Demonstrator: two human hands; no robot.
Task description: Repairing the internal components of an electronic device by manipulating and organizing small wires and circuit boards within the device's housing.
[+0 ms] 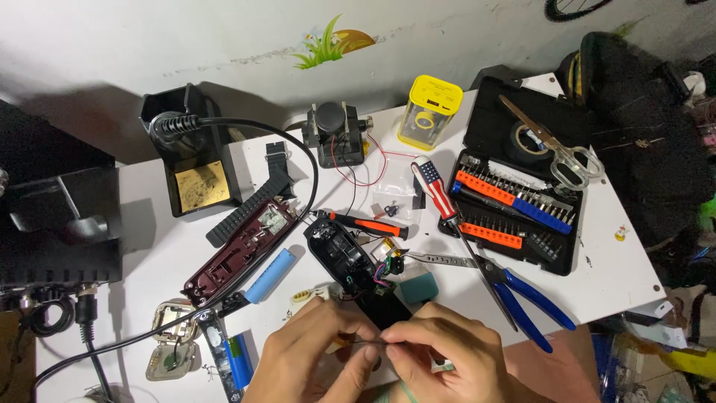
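hands [373,354] on thin dark wire [365,342]

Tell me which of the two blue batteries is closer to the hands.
The lower blue battery, lying beside the left hand near the table's front edge. The other blue battery lies farther up, next to the opened dark red casing.

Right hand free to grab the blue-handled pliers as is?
Probably not at once: the right hand is pinching a thin wire together with the left hand. The blue-handled pliers lie close, unobstructed.
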